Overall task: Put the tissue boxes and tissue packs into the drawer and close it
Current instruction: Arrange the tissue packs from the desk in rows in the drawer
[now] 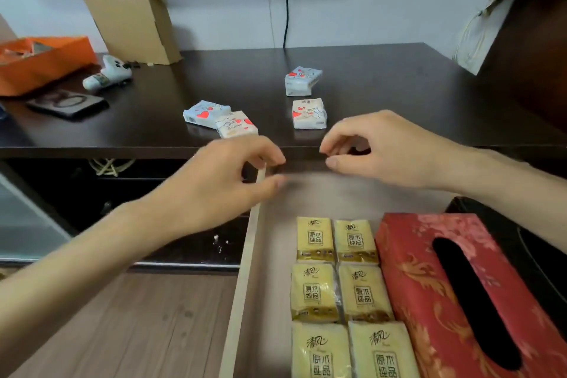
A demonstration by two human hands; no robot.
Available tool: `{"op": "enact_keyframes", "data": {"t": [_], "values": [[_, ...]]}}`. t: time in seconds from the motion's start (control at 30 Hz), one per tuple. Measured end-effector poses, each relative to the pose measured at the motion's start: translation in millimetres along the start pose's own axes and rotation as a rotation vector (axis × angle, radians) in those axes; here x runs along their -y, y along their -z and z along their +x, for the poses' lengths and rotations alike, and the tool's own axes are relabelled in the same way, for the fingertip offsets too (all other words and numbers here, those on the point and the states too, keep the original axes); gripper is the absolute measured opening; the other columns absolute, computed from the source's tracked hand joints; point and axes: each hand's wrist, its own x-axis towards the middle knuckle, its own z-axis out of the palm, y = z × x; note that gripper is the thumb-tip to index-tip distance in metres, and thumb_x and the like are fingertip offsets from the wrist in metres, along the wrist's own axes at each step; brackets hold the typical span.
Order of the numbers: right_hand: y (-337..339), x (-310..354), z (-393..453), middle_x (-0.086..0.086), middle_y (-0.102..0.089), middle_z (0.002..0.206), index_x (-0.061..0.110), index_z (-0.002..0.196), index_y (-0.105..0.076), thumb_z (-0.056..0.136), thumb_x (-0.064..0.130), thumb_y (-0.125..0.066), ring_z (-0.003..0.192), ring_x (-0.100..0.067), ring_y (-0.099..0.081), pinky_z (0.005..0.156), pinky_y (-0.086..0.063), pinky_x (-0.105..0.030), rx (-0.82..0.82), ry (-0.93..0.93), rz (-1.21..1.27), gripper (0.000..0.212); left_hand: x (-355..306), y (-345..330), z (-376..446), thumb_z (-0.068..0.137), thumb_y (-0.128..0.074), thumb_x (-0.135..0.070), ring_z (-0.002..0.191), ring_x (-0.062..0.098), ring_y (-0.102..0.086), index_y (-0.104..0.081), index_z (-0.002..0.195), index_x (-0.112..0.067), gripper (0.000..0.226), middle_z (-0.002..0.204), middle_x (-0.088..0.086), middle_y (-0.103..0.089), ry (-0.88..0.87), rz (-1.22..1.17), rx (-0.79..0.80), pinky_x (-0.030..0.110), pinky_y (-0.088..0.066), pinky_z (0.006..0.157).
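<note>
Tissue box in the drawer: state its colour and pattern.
Red tissue box with gold floral pattern; head view.

In front of me a dark wooden cabinet [383,77] stands against a pale wall [368,3]. Below its left side I see wood-plank floor [122,316]. A black cable [286,3] runs down the wall to the cabinet's back edge.

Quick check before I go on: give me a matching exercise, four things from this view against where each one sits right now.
Things:
1. red tissue box
2. yellow tissue packs
3. heart-print tissue packs
4. cardboard box

Places:
A. dark tabletop, near its front edge
B. open drawer, right side
C. back of the tabletop, against the wall
D. open drawer, in two columns left of the red box

Pairs: 1-B, 2-D, 3-A, 4-C
</note>
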Motion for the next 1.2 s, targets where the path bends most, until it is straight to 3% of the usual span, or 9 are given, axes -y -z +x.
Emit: {"op": "enact_keyframes", "data": {"t": [0.13,0.37,0.47,0.57,0.67,0.83,0.97,1.07,1.2], "values": [[-10,-24,57,0.003,-0.071,0.109,0.025,0.106,-0.074,0.092,0.025,-0.072,0.100,-0.016,-0.066,0.092,-0.052,-0.037,-0.125,-0.056,-0.005,0.014,38,20,47,0.087,-0.070,-0.036,0.109,0.011,-0.058,-0.066,0.110,-0.032,0.024,0.110,-0.015,-0.063,0.134,0.058,-0.172,0.035,-0.048,0.089],[-25,-62,111,-0.001,-0.053,0.142,0.018,0.138,-0.062,0.092,0.043,-0.072,0.130,-0.021,-0.049,0.103,-0.040,-0.035,-0.054,-0.178,0.003,0.053,63,23,86,0.080,-0.065,-0.055,0.092,0.016,-0.062,-0.071,0.108,-0.028,0.039,0.107,-0.008,-0.070,0.300,0.309,0.070,0.029,-0.045,0.073],[-25,-69,109,0.004,-0.056,0.133,0.028,0.127,-0.065,0.089,0.045,-0.075,0.119,-0.015,-0.054,0.090,-0.040,-0.029,-0.032,-0.162,0.033,0.043,64,27,90,0.078,-0.068,-0.056,0.089,0.015,-0.063,-0.075,0.103,-0.029,0.037,0.102,-0.009,-0.070,0.254,0.291,0.117,0.029,-0.046,0.071],[-18,-74,100,0.007,-0.057,0.123,0.035,0.109,-0.065,0.085,0.045,-0.080,0.103,0.001,-0.051,0.076,-0.036,-0.021,-0.003,-0.114,0.009,0.030,65,26,88,0.078,-0.075,-0.044,0.096,0.018,-0.061,-0.073,0.101,-0.030,0.028,0.102,-0.011,-0.065,0.196,0.275,0.142,0.035,-0.051,0.081],[-10,-75,87,0.012,-0.056,0.126,0.037,0.106,-0.066,0.083,0.045,-0.081,0.103,0.006,-0.050,0.081,-0.038,-0.020,0.056,-0.099,-0.005,0.029,66,25,87,0.076,-0.079,-0.037,0.095,0.014,-0.059,-0.070,0.096,-0.034,0.022,0.098,-0.020,-0.059,0.172,0.218,0.169,0.032,-0.049,0.081],[3,-62,60,0.011,-0.067,0.114,0.032,0.099,-0.069,0.075,0.049,-0.084,0.101,-0.012,-0.062,0.087,-0.052,-0.035,0.041,-0.116,-0.040,0.032,55,18,80,0.073,-0.082,-0.035,0.099,0.012,-0.060,-0.067,0.097,-0.037,0.028,0.108,-0.013,-0.061,0.134,0.159,0.145,0.035,-0.052,0.086],[9,-43,25,0.014,-0.066,0.111,0.035,0.102,-0.067,0.071,0.060,-0.081,0.104,-0.011,-0.062,0.095,-0.051,-0.043,0.004,-0.090,-0.041,0.042,36,7,63,0.071,-0.085,-0.034,0.100,0.008,-0.067,-0.067,0.096,-0.040,0.031,0.109,-0.013,-0.067,0.073,-0.044,0.139,0.034,-0.057,0.085],[10,-30,-12,0.019,-0.069,0.112,0.039,0.107,-0.066,0.068,0.070,-0.079,0.107,-0.005,-0.065,0.095,-0.054,-0.040,0.018,-0.057,0.028,0.051,18,2,41,0.066,-0.083,-0.045,0.104,0.003,-0.066,-0.069,0.103,-0.039,0.040,0.110,-0.019,-0.068,0.022,-0.167,0.179,0.029,-0.057,0.083],[6,-19,-57,0.031,-0.062,0.114,0.044,0.110,-0.064,0.068,0.082,-0.070,0.111,0.004,-0.060,0.092,-0.049,-0.023,0.068,-0.013,-0.028,0.057,0,-17,9,0.065,-0.082,-0.052,0.110,0.007,-0.063,-0.068,0.107,-0.042,0.046,0.116,-0.017,-0.064,-0.042,-0.224,0.264,0.028,-0.054,0.082]]}}
